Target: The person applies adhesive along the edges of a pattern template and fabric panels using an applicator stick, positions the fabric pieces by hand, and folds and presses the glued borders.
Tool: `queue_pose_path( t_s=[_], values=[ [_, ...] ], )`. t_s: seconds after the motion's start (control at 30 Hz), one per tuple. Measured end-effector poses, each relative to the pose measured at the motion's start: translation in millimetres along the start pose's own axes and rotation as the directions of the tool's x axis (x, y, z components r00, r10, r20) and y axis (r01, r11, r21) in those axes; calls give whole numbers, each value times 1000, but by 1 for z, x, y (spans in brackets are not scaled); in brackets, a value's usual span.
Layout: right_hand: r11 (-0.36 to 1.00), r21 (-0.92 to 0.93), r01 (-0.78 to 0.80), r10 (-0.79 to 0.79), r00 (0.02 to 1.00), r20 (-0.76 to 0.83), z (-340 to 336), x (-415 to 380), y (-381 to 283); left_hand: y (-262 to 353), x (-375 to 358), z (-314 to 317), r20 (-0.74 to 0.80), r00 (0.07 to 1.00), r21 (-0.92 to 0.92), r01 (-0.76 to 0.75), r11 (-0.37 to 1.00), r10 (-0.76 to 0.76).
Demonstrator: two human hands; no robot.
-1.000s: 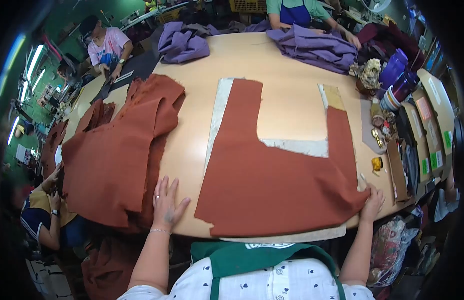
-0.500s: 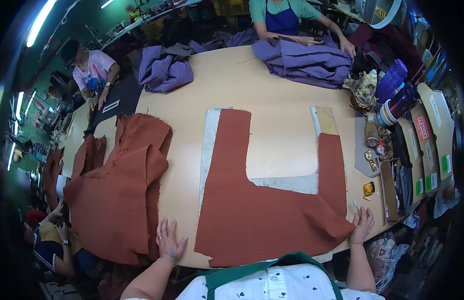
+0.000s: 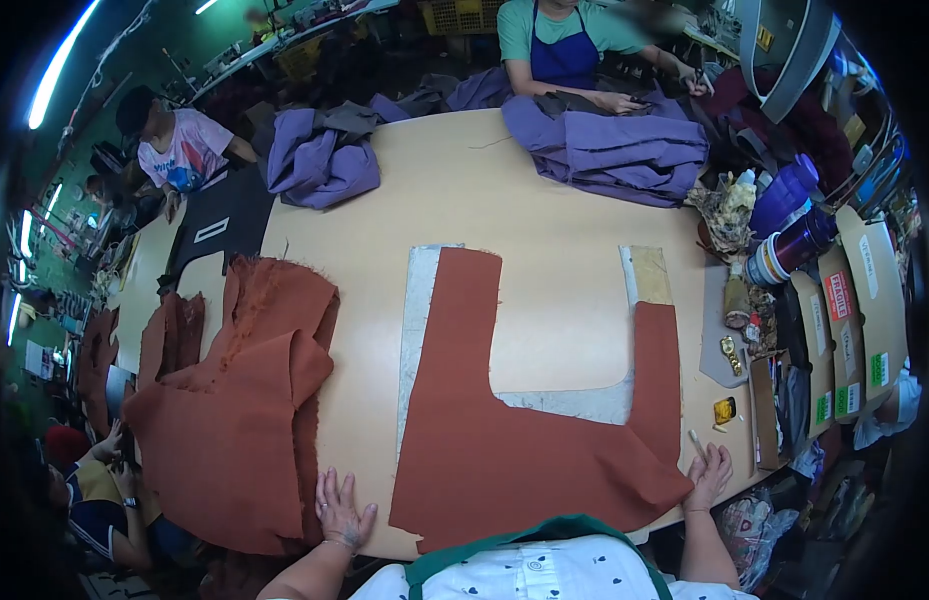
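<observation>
A flat, U-shaped piece of rust-red woven cloth (image 3: 505, 450) lies on a pale pattern on the smooth wooden counter (image 3: 545, 230), its two arms pointing away. The left hand (image 3: 340, 512) rests open, grip released, beside it; the right hand (image 3: 707, 475) presses flat on its corner.

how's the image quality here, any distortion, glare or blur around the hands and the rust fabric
Head view: strong fisheye, so the table edge bows and the corners go black. Bright tube lights streak at upper left, but no glare falls on the rust fabric piece, which is evenly lit and sharp. The left hand and right hand look fairly crisp. The far background is softer.
</observation>
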State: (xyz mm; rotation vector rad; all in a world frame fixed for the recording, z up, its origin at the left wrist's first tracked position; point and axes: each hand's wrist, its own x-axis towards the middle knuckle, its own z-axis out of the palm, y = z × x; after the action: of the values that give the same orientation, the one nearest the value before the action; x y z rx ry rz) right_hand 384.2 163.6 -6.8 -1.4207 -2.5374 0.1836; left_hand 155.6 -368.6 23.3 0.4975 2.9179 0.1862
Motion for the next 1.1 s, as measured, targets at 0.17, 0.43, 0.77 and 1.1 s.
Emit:
queue_pose_path(
  t_s=[0.17,0.43,0.77,1.1],
  values=[
    [999,-8,-35,35,999,42,-7,3,-9,-3,-1,3,20,1000,-3,3,1000,-3],
    [997,-62,-37,42,995,86,-3,2,-2,-4,-1,3,33,999,-3,19,1000,-19],
    [996,-84,-3,5,999,35,2,3,2,-7,-2,6,44,999,18,13,1000,-14],
    [998,52,19,-17,1000,-23,-6,0,-3,-1,-3,0,5,1000,-11,23,1000,-23]
  ],
)
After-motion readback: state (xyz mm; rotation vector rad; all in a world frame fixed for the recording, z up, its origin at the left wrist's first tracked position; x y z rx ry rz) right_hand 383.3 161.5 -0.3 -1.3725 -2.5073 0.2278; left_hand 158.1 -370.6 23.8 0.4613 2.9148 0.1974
